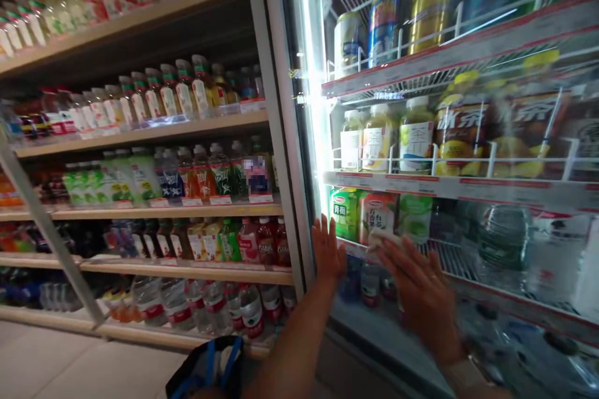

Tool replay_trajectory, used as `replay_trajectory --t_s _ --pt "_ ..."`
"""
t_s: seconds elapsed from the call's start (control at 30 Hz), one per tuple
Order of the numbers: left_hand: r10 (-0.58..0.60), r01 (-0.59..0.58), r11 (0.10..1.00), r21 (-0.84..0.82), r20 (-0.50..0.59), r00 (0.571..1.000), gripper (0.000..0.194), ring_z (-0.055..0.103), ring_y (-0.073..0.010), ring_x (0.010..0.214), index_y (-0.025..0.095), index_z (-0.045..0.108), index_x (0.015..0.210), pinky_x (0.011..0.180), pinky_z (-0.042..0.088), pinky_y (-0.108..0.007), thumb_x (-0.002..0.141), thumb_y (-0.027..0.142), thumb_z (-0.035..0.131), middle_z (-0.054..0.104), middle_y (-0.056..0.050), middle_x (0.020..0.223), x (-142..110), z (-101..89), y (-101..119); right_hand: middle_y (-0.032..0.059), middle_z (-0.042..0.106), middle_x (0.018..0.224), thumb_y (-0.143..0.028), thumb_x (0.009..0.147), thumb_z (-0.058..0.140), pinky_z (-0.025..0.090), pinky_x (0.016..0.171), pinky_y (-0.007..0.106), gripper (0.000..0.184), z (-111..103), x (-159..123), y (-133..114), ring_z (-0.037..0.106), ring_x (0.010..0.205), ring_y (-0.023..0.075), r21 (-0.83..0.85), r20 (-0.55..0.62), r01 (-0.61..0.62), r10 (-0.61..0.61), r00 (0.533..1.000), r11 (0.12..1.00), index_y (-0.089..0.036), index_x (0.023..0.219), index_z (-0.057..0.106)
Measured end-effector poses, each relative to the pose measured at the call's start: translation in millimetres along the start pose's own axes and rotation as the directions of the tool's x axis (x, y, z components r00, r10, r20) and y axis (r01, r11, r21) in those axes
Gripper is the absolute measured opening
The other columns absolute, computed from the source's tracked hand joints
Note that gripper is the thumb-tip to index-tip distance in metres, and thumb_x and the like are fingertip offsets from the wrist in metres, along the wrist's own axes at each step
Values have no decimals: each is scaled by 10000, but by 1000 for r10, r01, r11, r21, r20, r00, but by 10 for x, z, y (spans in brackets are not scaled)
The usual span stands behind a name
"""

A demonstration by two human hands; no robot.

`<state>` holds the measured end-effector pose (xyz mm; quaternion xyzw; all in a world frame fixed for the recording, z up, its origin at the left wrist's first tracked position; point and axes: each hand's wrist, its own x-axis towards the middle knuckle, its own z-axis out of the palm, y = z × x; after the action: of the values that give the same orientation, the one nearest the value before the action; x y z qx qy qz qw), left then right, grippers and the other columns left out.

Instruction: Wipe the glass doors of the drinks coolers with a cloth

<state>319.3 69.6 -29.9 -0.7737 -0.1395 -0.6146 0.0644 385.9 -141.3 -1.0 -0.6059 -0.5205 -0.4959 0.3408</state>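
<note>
My left hand [329, 252] is open, its fingers spread and pointing up at the left edge of the glass cooler door [309, 156]. To its right, my right hand [418, 296] is slightly blurred and lies over a pale folded cloth [386, 238], pressing it toward the glass. Only the cloth's upper edge shows; the rest is under the fingers. Behind the glass near my hands stand a green drink carton [344, 209] and a reddish drink carton [375, 218].
Left of the cooler, a wooden shelf unit [187, 209] carries rows of bottled drinks. Inside the cooler, wire racks hold cans, tea bottles [416, 137] and large water bottles [503, 240]. A dark bag with blue straps [210, 365] is low in front, above the tiled floor [47, 355].
</note>
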Motion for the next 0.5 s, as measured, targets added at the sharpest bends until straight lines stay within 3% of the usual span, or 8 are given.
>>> replay_trajectory --t_s 0.07,0.13,0.2,0.33,0.5 --pt "-2 1 1000 -6 -15 1000 614 87 -270 1498 171 97 1550 1208 174 -515 981 319 276 147 -111 1618 14 3 2 23 599 1364 -52 911 436 207 1214 477 531 -151 82 93 399 1397 224 -80 -151 -104 91 984 991 -272 1387 516" --pt "7 -8 1000 -16 -39 999 608 73 -260 1499 181 90 1550 1214 160 -505 986 315 272 133 -99 1622 36 -11 21 25 567 1398 -31 893 461 236 1205 486 587 -248 84 175 408 1390 243 -132 -243 -132 97 965 982 -285 1422 473" --pt "0 -1 1000 -31 -41 999 607 55 -250 1499 192 78 1551 1219 146 -492 990 306 279 125 -92 1623 64 -56 68 25 567 1396 -21 895 453 254 1203 466 606 -275 14 217 401 1393 236 -135 -198 -93 65 978 987 -284 1440 445" --pt "-53 56 997 -52 49 997 625 57 -255 1496 197 51 1552 1216 153 -488 993 298 312 100 -112 1622 93 -215 252 2 608 1350 -28 923 399 264 1206 368 528 -188 -233 174 431 1373 170 -52 28 50 -49 998 997 -265 1380 521" --pt "203 -194 978 -71 144 969 630 71 -275 1495 211 112 1548 1192 211 -523 983 330 364 120 -110 1621 13 -258 480 -18 632 1322 -23 928 401 244 1215 336 463 -185 -397 165 444 1360 137 6 96 169 -169 981 986 -244 1284 598"
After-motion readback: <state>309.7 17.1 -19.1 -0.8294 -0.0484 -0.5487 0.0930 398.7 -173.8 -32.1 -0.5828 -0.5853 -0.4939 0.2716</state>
